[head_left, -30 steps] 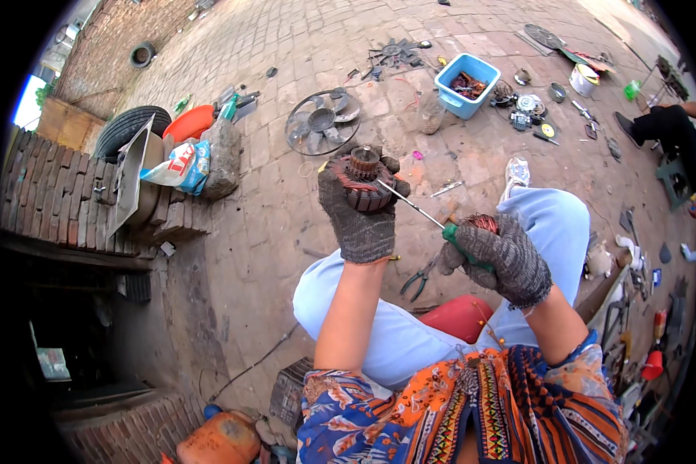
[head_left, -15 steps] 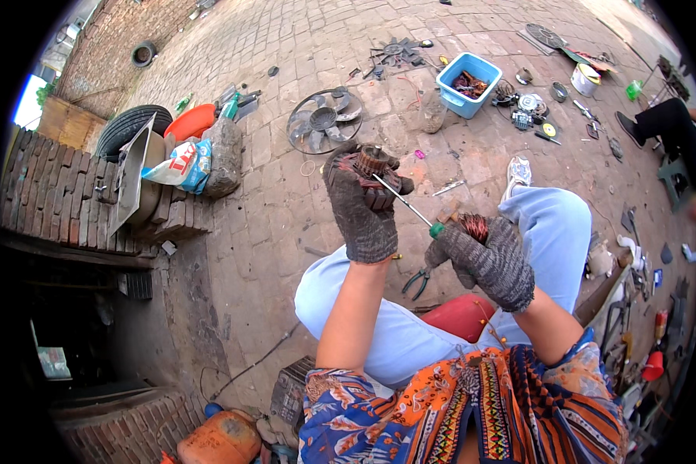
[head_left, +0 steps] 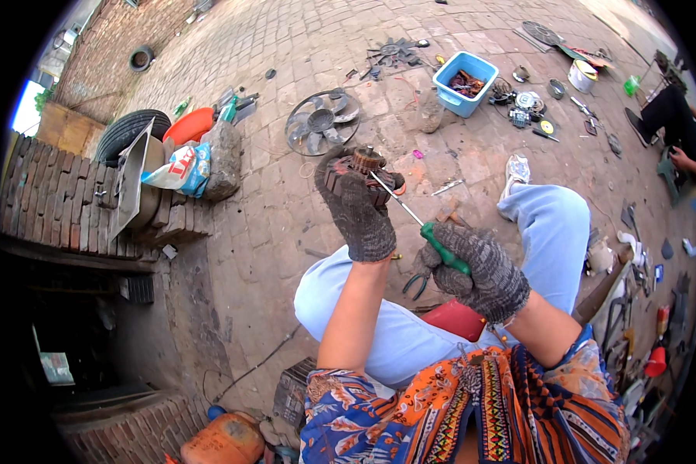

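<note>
My left hand [head_left: 359, 220], in a grey knit glove, is wrapped round a motor armature [head_left: 368, 161] with a copper-coloured commutator at its top. In my right hand [head_left: 483, 271], gloved alike, a screwdriver [head_left: 445, 249] lies with its green handle under the fingers. Its steel shaft slants up and left, and the tip meets the armature just below the commutator. The far side of the armature is hidden by the left glove. On the ground below the hands lie dark-handled pliers [head_left: 415, 286]; a hammer [head_left: 454, 216] lies partly behind the right glove.
A blue basin [head_left: 465, 83] of copper scrap stands ahead, motor parts [head_left: 527, 108] to its right. A fan [head_left: 322, 121] lies front left. An orange basin [head_left: 189, 125] and tyre [head_left: 131, 133] stand farther left. Another person's hand [head_left: 684, 160] shows far right.
My right hand has turned and shifted slightly left and down, exposing the screwdriver's green handle. The copper wire bundle seen beside that hand before is out of sight. The left hand barely moved.
</note>
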`<state>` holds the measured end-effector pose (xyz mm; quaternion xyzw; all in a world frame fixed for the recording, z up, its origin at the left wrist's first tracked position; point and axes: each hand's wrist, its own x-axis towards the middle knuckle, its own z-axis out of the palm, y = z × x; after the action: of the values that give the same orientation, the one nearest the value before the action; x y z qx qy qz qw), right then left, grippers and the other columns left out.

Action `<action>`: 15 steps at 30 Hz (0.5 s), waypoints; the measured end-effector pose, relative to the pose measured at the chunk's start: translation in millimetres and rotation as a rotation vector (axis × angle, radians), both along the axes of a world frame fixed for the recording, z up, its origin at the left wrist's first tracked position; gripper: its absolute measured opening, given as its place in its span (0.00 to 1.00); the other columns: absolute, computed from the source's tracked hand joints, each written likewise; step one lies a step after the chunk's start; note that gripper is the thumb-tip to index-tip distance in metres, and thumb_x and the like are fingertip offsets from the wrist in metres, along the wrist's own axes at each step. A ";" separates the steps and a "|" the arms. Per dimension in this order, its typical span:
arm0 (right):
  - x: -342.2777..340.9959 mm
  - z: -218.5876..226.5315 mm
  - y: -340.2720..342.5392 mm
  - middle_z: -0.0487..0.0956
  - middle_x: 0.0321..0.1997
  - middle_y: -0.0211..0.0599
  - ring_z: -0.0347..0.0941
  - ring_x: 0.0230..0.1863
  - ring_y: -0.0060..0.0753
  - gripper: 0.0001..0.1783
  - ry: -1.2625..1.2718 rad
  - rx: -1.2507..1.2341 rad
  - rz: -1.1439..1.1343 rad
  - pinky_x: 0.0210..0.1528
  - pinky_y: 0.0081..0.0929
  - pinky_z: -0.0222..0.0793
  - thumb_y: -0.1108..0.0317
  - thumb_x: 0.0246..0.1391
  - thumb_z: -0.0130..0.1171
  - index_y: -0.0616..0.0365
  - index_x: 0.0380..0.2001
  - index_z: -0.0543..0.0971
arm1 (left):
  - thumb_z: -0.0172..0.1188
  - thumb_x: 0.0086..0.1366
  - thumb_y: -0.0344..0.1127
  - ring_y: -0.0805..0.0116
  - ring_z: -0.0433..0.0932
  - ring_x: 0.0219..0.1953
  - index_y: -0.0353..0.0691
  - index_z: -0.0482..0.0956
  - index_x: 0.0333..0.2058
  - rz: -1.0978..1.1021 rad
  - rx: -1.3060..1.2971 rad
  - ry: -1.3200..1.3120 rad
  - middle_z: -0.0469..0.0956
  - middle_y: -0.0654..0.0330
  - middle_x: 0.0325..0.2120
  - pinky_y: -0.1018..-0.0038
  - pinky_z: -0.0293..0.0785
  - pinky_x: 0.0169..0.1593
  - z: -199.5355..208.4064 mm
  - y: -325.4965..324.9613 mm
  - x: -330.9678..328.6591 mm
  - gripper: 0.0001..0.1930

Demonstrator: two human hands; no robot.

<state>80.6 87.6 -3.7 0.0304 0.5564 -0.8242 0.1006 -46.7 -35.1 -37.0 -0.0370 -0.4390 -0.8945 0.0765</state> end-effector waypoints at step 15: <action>-1.3 -0.9 -16.9 0.72 0.22 0.25 0.60 0.17 0.11 0.12 0.275 0.161 -0.206 0.18 0.12 0.55 0.63 0.58 0.48 0.62 0.33 0.75 | 0.60 0.53 0.53 0.65 0.74 0.38 0.44 0.59 0.51 -0.202 -0.021 0.056 0.67 0.59 0.41 0.65 0.79 0.34 -0.5 -9.0 -4.0 0.32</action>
<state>79.2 70.7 -4.6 -0.0179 0.6230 -0.7794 -0.0639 -50.7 -44.2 -37.5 -0.1068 -0.4399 -0.8916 -0.0022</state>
